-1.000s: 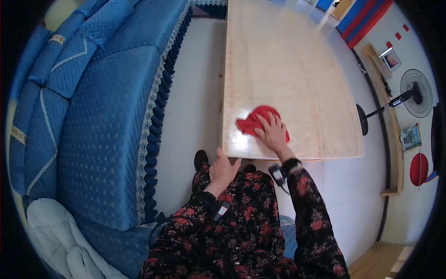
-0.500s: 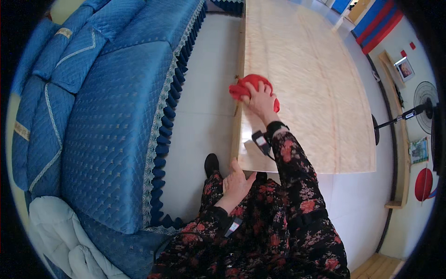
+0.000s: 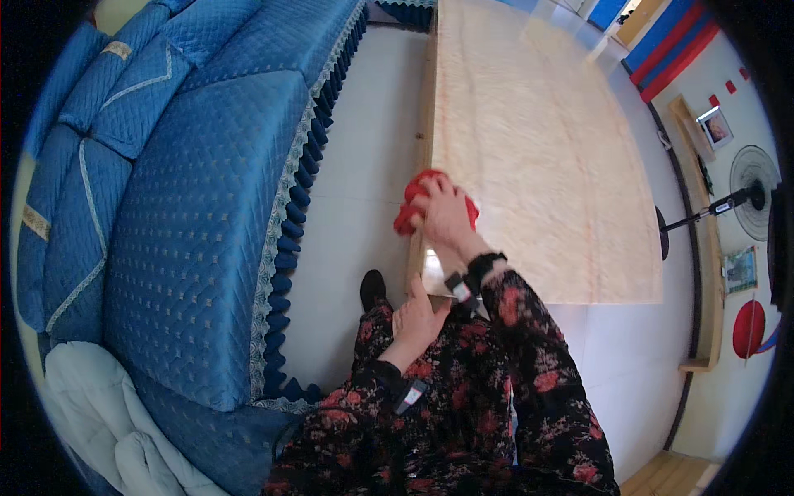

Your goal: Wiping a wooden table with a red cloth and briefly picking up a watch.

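Observation:
Under my right hand [image 3: 447, 217] is a crumpled red cloth [image 3: 413, 192], pressed on the left edge of a long table [image 3: 546, 165] with a glossy cream, marble-patterned top. Part of the cloth hangs past that edge, and my fingers are spread over it and grip it. My left hand [image 3: 418, 321] is at the table's near left corner, thumb and fingers apart, with no object in it. It seems to touch the corner, though the contact is partly hidden. Both wrists wear black straps with small devices.
A blue quilted sofa [image 3: 198, 223] with a ruffled skirt runs along the left. A pale padded cover [image 3: 107, 413] lies at its near end. Between sofa and table is a strip of light floor [image 3: 351, 165]. At right stand a fan [image 3: 751, 194] and a wall shelf [image 3: 703, 364].
My right hand has drawn the red cloth nearer along the table's left edge. My left hand has shifted slightly at the near corner and stays with its fingers apart.

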A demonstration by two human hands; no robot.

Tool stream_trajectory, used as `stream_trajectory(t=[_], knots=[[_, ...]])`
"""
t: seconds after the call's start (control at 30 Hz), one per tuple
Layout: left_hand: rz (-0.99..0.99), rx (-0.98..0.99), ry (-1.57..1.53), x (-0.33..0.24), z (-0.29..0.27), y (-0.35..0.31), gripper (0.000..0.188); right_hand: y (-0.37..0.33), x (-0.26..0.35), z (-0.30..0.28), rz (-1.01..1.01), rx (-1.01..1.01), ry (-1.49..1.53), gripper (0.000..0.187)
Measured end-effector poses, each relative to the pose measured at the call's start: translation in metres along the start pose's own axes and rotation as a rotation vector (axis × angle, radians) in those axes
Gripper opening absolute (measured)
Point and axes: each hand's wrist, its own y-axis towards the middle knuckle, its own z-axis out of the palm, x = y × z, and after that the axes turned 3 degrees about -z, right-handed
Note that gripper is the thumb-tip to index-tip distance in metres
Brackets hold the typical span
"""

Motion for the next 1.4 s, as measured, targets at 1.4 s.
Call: stream_trajectory(t=[1.4], knots=[[0.290, -0.165, -0.079, 0.031, 0.002, 0.007, 0.054, -0.106, 0.021, -0.010, 0.264, -0.330, 0.121, 0.030]])
